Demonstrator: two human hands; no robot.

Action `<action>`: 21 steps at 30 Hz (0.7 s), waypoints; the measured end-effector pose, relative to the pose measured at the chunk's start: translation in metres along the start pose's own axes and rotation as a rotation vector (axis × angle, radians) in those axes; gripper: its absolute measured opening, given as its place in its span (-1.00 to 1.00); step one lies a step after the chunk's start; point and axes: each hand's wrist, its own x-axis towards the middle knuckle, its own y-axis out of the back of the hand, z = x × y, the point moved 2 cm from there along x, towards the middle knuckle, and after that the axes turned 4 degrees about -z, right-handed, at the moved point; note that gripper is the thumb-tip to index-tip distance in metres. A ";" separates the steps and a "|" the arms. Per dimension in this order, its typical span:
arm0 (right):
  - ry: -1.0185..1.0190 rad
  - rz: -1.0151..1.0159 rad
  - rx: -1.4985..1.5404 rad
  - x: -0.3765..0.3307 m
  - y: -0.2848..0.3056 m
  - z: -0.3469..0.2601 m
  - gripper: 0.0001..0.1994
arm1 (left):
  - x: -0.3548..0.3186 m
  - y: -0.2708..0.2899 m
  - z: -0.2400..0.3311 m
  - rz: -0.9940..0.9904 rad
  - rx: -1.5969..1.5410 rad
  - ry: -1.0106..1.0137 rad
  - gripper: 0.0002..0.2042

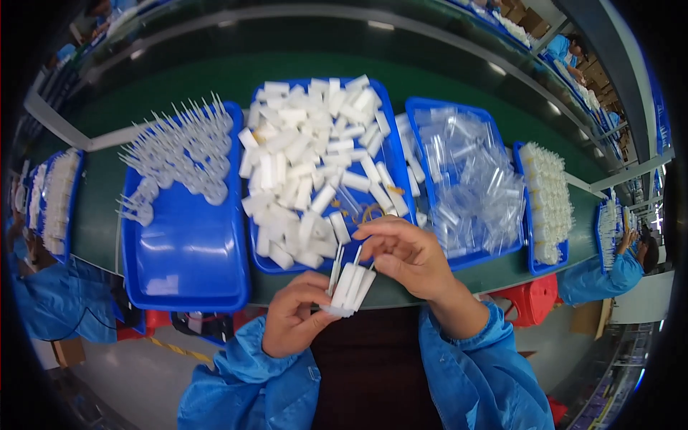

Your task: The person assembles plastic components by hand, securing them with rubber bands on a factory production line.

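Observation:
My left hand [297,312] is closed on the edge of a translucent white round base with upright spikes [338,311], holding it tilted above the near table edge. White cylindrical sleeves [349,285] sit side by side on some of its spikes, while other thin spikes stick up bare. At the top of this piece, my right hand [408,258] has its fingers bent and closed around the spike tips, its thumb by the rightmost sleeve. Whatever lies between those right fingertips is partly hidden. Just beyond both hands is a blue tray [259,261] heaped with loose white sleeves [304,161].
On the left, a blue tray [186,265] bears several spiked bases [190,161]. Clear plastic pieces [473,183] fill another tray to the right, beside a tray of finished-looking white clusters [546,204]. A red stool [530,301] stands below the table; a co-worker's blue sleeve [602,276] shows far right.

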 end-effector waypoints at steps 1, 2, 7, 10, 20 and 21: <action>0.025 0.011 -0.175 0.005 0.008 0.007 -0.72 | -0.002 0.001 -0.002 0.052 -0.003 -0.035 -0.80; 0.046 0.056 -0.561 0.008 0.014 0.009 -0.72 | -0.002 0.000 -0.001 0.062 -0.035 -0.046 -0.78; 0.112 -0.013 -1.399 0.022 0.002 0.034 -0.72 | -0.010 0.009 -0.014 0.075 -0.083 -0.038 -0.75; -0.097 -0.094 -1.499 0.031 -0.007 0.042 -0.71 | -0.012 0.009 -0.007 0.077 -0.071 -0.023 -0.76; 0.198 0.198 -1.274 0.012 0.017 -0.005 -0.79 | -0.003 0.014 -0.008 0.025 -0.009 0.010 -0.75; 0.257 0.260 -1.267 0.008 0.027 -0.019 -0.80 | -0.002 0.015 -0.009 0.025 0.074 -0.004 -0.77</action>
